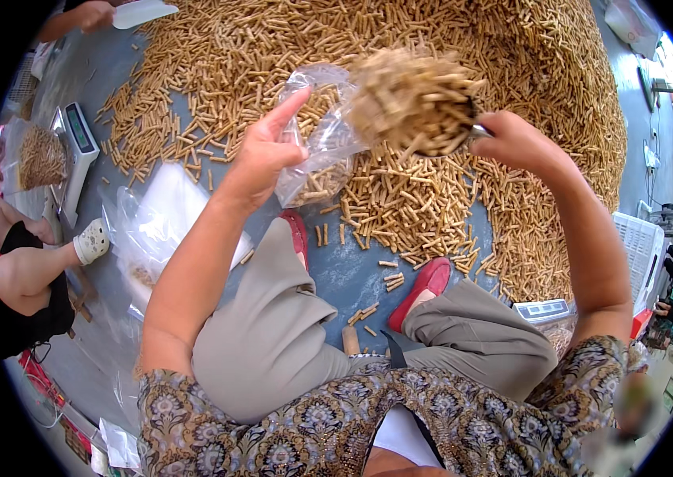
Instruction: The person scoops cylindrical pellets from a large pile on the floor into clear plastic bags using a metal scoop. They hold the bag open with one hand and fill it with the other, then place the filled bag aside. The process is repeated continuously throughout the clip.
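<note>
My left hand (265, 155) holds a clear plastic bag (318, 143) by its mouth, with short tan stick-shaped pieces inside it. My right hand (506, 143) grips the handle of a metal scoop (472, 128), heaped with the same pieces. The scoop's load is blurred by motion and sits just right of the bag's mouth. Below and behind both hands spreads a large pile of the sticks (408, 203) on the blue-grey floor (342, 274).
Empty plastic bags (158, 220) lie at left, near a digital scale (79, 137) and a seated person's shoe (92, 241). Another person's hand (97, 16) holds a white scoop (143, 13). A second scale (544, 310) and a white plastic crate (637, 256) stand at right.
</note>
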Demonstrator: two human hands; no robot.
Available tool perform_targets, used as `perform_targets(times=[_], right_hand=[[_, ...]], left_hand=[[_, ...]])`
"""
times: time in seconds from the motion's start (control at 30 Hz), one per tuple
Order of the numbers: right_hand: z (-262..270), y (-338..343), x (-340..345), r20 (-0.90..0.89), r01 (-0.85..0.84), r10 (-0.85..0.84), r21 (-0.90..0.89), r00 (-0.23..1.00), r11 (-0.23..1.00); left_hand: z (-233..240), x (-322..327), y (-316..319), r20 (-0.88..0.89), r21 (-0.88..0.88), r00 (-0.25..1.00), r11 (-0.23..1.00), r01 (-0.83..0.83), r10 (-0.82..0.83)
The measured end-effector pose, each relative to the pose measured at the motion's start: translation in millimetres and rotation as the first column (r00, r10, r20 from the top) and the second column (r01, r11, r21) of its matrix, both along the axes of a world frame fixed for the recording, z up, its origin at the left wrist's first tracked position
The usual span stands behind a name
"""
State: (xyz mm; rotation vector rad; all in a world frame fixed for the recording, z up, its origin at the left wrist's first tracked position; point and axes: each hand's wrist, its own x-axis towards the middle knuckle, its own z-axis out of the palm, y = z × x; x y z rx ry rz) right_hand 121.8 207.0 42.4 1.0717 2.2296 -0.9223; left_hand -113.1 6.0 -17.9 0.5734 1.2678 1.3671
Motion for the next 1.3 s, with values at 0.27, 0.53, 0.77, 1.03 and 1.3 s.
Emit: perform_targets(times=[0.27,0.53,0.77,1.03,1.3], right_hand=[[15.0,-58.3,-75.4,0.152,-0.221,0.196,0.173,0.969,0.960],[-103.5,-70.5,306.2,0.330,0.340,-0.363,0.127,0.872,0.932],[-143.9,-99.5,358.9,0.402,0.391,-0.359,0.003,0.842,0.920],[-231.7,-91.4,155.8,0.046,0.522,-0.540,-0.342,0.840,0.782],[-282.8,1.2,-28.0,-0.155,0.744,-0.924,-0.553,0.351,0.375]], left_hand=[[9.2,-18.5,-22.8,0.048,0.074,0.998,0.997,-0.032,0.029],[10.7,-17.5,-26.4,-0.005,0.102,1.000,0.995,-0.006,0.006],[14.1,-14.9,-23.3,-0.115,0.033,0.993,0.999,0.022,-0.018],[15.6,-5.9,-14.5,-0.169,-0.042,0.985,0.999,-0.031,0.023],[12.8,-4.2,-4.8,-0.105,-0.016,0.994,1.000,-0.005,0.004]])
